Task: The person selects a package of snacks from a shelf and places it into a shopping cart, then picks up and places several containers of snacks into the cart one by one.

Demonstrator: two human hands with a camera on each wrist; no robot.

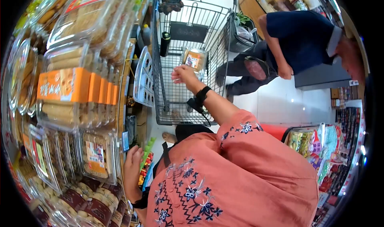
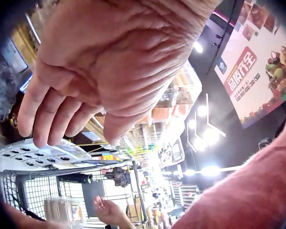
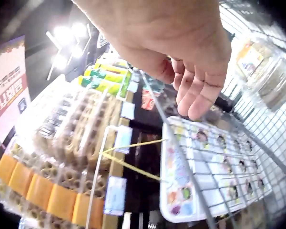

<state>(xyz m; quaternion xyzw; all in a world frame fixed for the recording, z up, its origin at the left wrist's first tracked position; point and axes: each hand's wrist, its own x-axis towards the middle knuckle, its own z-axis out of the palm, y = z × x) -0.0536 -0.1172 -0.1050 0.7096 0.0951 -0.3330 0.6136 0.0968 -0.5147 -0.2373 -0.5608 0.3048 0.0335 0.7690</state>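
My right hand (image 1: 186, 77) reaches out over the shopping cart (image 1: 157, 83), fingers loosely bent with nothing between them. Just beyond it, a clear plastic box of biscuits (image 1: 194, 60) with an orange and white label sits in the cart. The right wrist view shows this biscuit box (image 3: 262, 71) behind the wire mesh, apart from the fingers. My left hand (image 1: 133, 167) hangs low beside the shelf, near a box of round biscuits (image 1: 95, 153). Its palm faces the left wrist camera, and the relaxed fingers hold nothing.
Stacked boxes of egg rolls (image 1: 60, 87) with orange bands fill the left shelf. A dark bottle (image 1: 165, 44) stands in the cart. A white printed board (image 1: 144, 77) hangs between shelf and cart. Another person (image 1: 300, 43) stands right of the cart, by a black basket (image 1: 243, 37).
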